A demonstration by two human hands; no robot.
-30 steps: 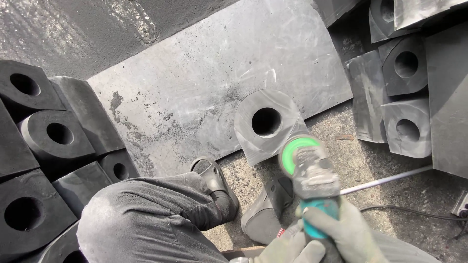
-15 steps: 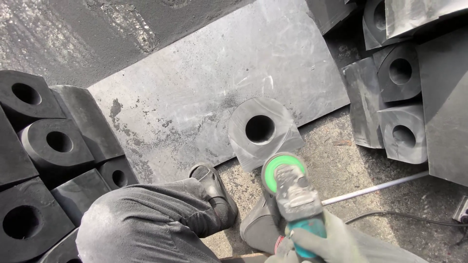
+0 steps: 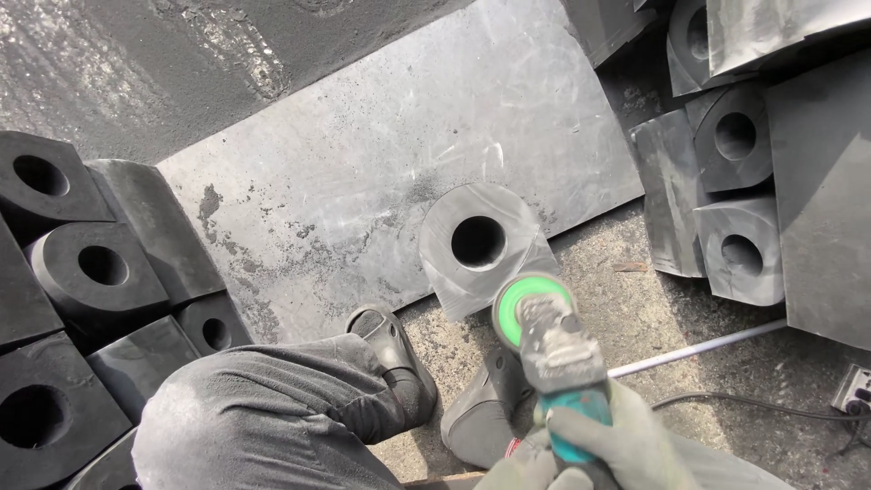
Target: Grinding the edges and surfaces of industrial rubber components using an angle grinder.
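Observation:
A black rubber block (image 3: 508,213) with a round hole lies at the near edge of a scuffed grey plate (image 3: 363,181). An angle grinder (image 3: 558,349) with a green disc points at the block's near right corner, its disc just at the block's lower edge. My right hand (image 3: 635,445), in a grey glove, grips the grinder's teal handle. My left hand (image 3: 517,472), also gloved, shows only at the bottom edge and closes on the handle from the left. The grinder's rear end is hidden by the gloves.
My bent knee (image 3: 254,417) and two dark shoes (image 3: 390,349) rest on gritty ground beside the plate. Several similar holed blocks are stacked at the left (image 3: 91,272) and right (image 3: 735,191). A thin metal rod (image 3: 699,349), a cable and a power strip (image 3: 853,390) lie on the right.
The grinder has shifted slightly left and toward me along the block's near edge. Both hands stay on it, and the block has not moved on the plate.

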